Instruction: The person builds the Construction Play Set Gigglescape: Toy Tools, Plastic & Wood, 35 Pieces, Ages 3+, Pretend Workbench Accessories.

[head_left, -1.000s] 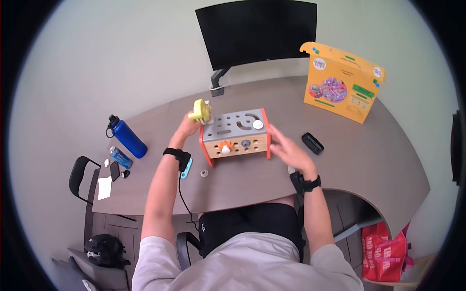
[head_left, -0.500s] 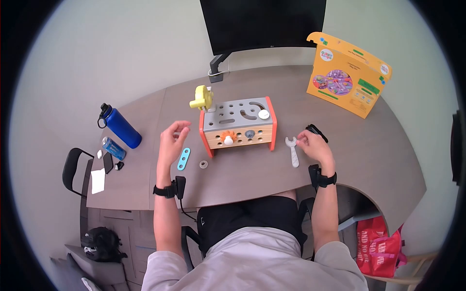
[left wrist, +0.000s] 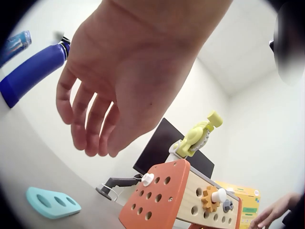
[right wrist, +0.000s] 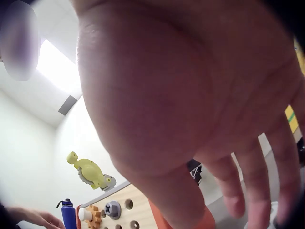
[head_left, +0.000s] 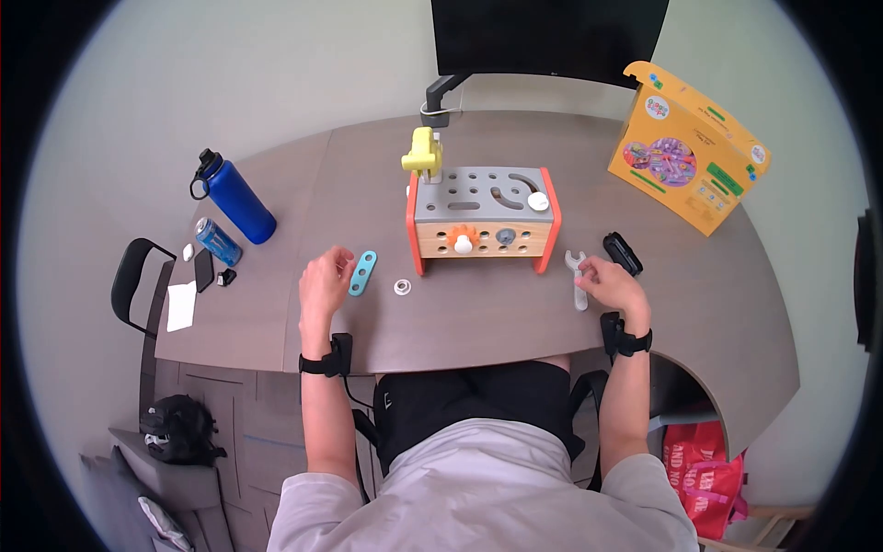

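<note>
My left hand [head_left: 326,281] hovers beside a teal strip with holes [head_left: 361,273], its fingers loosely bent and holding nothing. A small white ring [head_left: 402,287] lies to the right of the strip. Over on the right, my right hand [head_left: 614,283] is above a light grey toy wrench [head_left: 580,296], fingertips right at its handle; the right wrist view shows these fingers hanging fairly straight. Between the hands stands a toy workbench [head_left: 437,241] with red sides. On it are a yellow toy saw [head_left: 422,152], an orange gear [head_left: 462,232] and a white knob [head_left: 538,201].
A black case [head_left: 623,253] lies just beyond my right hand. The yellow box [head_left: 690,152] stands at the back right, below and beside the monitor [head_left: 552,37]. A blue bottle [head_left: 237,198], a can [head_left: 218,241] and a phone [head_left: 203,268] are at the left.
My left hand has come away from the yellow saw and back toward the teal strip. My right hand has left the workbench's right side and moved over the wrench. The head view has shifted.
</note>
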Demonstrator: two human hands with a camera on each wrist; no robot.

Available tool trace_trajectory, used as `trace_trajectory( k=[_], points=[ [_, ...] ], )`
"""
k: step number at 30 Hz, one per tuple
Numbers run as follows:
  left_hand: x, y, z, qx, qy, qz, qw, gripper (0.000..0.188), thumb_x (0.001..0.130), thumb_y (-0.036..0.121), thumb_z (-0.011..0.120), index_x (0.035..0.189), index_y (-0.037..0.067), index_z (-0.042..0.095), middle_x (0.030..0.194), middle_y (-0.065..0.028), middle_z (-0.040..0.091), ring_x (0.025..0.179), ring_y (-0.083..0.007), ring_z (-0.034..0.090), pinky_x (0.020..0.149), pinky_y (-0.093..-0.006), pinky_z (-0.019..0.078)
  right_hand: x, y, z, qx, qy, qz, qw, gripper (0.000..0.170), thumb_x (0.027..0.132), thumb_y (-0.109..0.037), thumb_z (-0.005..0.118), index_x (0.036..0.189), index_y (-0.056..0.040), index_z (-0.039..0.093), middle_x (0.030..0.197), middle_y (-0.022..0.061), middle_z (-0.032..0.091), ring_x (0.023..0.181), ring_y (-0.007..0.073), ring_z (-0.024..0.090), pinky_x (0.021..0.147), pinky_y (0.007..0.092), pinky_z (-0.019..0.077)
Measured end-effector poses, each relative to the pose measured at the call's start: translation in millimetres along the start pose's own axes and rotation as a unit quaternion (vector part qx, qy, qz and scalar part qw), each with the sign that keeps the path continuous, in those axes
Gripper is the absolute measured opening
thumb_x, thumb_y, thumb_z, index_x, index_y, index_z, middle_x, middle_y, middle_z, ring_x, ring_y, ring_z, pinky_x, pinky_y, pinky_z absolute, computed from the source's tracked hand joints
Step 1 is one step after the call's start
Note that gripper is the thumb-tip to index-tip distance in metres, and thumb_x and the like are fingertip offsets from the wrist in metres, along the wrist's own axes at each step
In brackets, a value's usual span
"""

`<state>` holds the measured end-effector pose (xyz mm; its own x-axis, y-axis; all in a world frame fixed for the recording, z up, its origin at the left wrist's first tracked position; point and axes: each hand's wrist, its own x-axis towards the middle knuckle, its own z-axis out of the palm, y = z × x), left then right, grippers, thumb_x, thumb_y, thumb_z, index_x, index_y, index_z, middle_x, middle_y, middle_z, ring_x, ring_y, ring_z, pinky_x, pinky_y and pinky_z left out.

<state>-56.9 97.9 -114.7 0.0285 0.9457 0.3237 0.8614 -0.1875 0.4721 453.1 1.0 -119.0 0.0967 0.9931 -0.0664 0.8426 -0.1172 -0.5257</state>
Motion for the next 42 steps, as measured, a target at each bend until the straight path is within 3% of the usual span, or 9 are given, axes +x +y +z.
trace_trajectory(
  k=[14,22,26,29,31,32,34,37,42],
  points=[
    [1,16,34,0.078,-0.215,0.045,0.972,0.029,0.088,0.019,0.085,0.114,0.009,0.075,0.097,-0.0097,0.079,0.091,-0.0279,0.077,0.080,-0.0431,0.0595,-2,-17,7,-0.045,-0.059,0.018,0.997,0.040,0.092,-0.027,0.079,0.119,0.0007,0.070,0.100,0.0159,0.076,0.098,0.0355,0.073,0.087,0.0427,0.0560],
    [-2,33,50,0.066,-0.275,0.066,0.957,0.032,0.090,0.024,0.084,0.115,0.010,0.072,0.099,-0.0128,0.079,0.097,-0.0322,0.076,0.082,-0.0463,0.0597,9,16,32,-0.131,-0.038,-0.029,0.990,0.052,0.096,-0.035,0.074,0.134,0.0003,0.070,0.156,0.0192,0.055,0.135,0.0365,0.059,0.115,0.0419,0.0463],
    [-6,39,64,0.063,-0.296,0.086,0.949,0.031,0.090,0.018,0.083,0.115,0.006,0.071,0.102,-0.0147,0.078,0.098,-0.0336,0.076,0.083,-0.0455,0.0591,5,16,35,-0.126,-0.048,-0.018,0.991,0.048,0.097,-0.036,0.072,0.130,-0.0009,0.073,0.155,0.0199,0.056,0.135,0.0362,0.059,0.114,0.0432,0.0477],
    [-12,50,69,0.068,-0.315,0.128,0.938,0.027,0.091,0.017,0.082,0.113,0.005,0.071,0.103,-0.0176,0.078,0.100,-0.0381,0.075,0.085,-0.0478,0.0587,-3,2,22,-0.143,-0.049,-0.031,0.988,0.042,0.096,-0.037,0.073,0.115,-0.0008,0.079,0.137,0.0218,0.068,0.123,0.0372,0.067,0.105,0.0457,0.0531],
    [-19,60,74,0.064,-0.324,0.137,0.934,0.027,0.093,0.016,0.080,0.116,0.006,0.069,0.107,-0.0191,0.077,0.103,-0.0412,0.073,0.088,-0.0496,0.0580,-9,-26,8,-0.139,-0.157,0.076,0.975,0.039,0.095,-0.036,0.074,0.110,0.0002,0.080,0.125,0.0222,0.073,0.113,0.0401,0.070,0.097,0.0465,0.0549],
    [-23,68,77,0.053,-0.324,0.141,0.934,0.029,0.093,0.015,0.079,0.118,0.006,0.067,0.108,-0.0193,0.077,0.105,-0.0414,0.072,0.089,-0.0497,0.0577,-9,-26,11,-0.139,-0.155,0.074,0.975,0.039,0.095,-0.036,0.074,0.110,0.0002,0.080,0.125,0.0222,0.073,0.113,0.0401,0.070,0.097,0.0465,0.0549],
    [-28,86,81,0.043,-0.332,0.139,0.932,0.031,0.096,0.012,0.075,0.123,0.005,0.063,0.112,-0.0192,0.076,0.108,-0.0415,0.071,0.090,-0.0500,0.0569,-14,-20,25,-0.139,-0.124,-0.053,0.981,0.040,0.094,-0.039,0.074,0.096,0.0009,0.080,0.093,0.0235,0.076,0.094,0.0418,0.073,0.086,0.0498,0.0580],
    [-29,88,99,0.024,-0.301,0.183,0.936,0.031,0.097,0.011,0.074,0.125,0.004,0.063,0.117,-0.0184,0.074,0.110,-0.0410,0.071,0.092,-0.0502,0.0569,-15,-28,39,-0.125,-0.135,-0.107,0.977,0.041,0.094,-0.039,0.074,0.093,0.0013,0.080,0.094,0.0236,0.076,0.094,0.0423,0.073,0.086,0.0500,0.0580],
    [-28,101,85,0.003,-0.313,0.172,0.934,0.046,0.097,0.010,0.074,0.140,0.005,0.057,0.130,-0.0193,0.069,0.117,-0.0406,0.068,0.098,-0.0495,0.0566,-16,-42,54,-0.091,-0.140,-0.178,0.970,0.038,0.094,-0.030,0.076,0.109,0.0048,0.075,0.120,0.0212,0.073,0.116,0.0406,0.068,0.101,0.0470,0.0530]
  ],
)
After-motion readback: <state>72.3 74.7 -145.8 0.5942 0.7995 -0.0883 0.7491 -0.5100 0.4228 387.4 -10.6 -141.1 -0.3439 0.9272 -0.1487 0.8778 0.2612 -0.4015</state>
